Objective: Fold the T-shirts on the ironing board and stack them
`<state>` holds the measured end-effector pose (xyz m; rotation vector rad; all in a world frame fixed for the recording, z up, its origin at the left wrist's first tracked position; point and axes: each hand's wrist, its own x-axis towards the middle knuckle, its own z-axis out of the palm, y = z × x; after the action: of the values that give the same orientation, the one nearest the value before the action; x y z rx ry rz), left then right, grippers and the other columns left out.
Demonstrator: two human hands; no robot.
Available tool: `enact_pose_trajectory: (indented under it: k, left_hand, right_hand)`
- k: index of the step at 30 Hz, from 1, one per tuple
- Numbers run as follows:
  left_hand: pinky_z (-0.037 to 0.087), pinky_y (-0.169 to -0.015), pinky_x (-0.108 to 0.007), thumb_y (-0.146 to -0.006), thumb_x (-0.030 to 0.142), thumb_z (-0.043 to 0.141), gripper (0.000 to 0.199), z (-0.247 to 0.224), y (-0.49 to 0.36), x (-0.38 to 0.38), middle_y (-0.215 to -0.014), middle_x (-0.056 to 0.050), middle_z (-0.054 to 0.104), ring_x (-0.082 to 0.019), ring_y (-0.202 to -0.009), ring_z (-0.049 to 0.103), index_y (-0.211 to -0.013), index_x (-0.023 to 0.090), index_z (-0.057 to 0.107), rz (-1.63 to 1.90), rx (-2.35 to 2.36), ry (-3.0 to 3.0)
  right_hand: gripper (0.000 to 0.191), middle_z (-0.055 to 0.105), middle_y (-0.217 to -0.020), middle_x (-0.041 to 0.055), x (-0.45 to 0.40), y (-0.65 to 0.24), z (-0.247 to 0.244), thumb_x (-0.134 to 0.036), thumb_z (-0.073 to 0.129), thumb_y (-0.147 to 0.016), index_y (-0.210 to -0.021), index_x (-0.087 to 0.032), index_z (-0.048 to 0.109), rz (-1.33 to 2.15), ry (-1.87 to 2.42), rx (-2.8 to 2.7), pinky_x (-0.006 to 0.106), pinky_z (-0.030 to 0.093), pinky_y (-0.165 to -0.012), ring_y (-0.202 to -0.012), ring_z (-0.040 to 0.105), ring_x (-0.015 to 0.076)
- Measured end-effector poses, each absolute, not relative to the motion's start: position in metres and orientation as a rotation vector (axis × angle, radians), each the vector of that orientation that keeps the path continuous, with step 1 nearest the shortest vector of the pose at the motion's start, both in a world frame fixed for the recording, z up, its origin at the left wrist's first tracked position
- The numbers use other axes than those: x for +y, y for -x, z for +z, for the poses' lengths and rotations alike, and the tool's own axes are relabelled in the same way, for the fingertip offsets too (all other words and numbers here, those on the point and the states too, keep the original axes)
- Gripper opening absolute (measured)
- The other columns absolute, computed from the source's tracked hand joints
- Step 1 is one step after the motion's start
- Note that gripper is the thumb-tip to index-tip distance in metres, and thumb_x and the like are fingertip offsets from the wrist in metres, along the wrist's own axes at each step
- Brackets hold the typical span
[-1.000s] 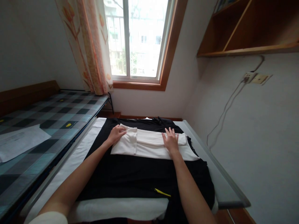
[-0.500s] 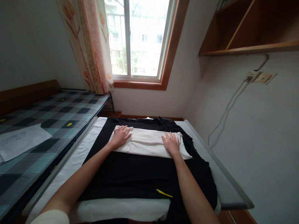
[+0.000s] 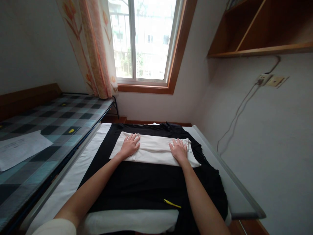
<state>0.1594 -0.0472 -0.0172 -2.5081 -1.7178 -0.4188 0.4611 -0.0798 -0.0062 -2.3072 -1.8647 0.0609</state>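
Note:
A white folded garment [image 3: 154, 148] lies flat across a black cloth [image 3: 137, 186]. My left hand [image 3: 130, 145] rests on the garment's left part, palm down with fingers spread. On its right part lies my right hand [image 3: 179, 150], also flat with the fingers apart. Neither hand grips the fabric. A crease runs lengthwise along the garment between the hands. Nearer to me, a thin yellow strip [image 3: 172, 204] shows on the black cloth.
The black cloth covers much of a white-topped table [image 3: 212, 143]. To the left stands a bed with a checked mattress [image 3: 85, 116], a paper sheet [image 3: 24, 148] on it. A wooden shelf [image 3: 259, 52] and a power socket [image 3: 265, 79] are on the right wall. A curtain [image 3: 95, 49] hangs beside the window.
My left hand has slid a little to the right over the white garment, uncovering its left end. My right hand stays in place.

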Motion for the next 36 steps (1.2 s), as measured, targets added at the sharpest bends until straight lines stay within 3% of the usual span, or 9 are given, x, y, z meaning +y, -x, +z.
enact_pose_trajectory:
  k: [36]
  left_hand:
    - [0.029,-0.113,-0.045,-0.092,0.037,0.044,0.039,-0.0148,-0.1573,-0.0522,-0.146,-0.006,0.047,-0.025,-0.136,0.04,-0.127,0.028,0.058,-0.587,-1.675,2.579]
  right_hand:
    - [0.054,0.032,-0.155,0.0103,-0.0789,-0.4638,-0.0107,-0.045,0.033,-0.096,-0.144,-0.023,0.045,0.082,2.298,-1.854,0.044,0.016,-0.114,-0.143,0.024,0.0261]
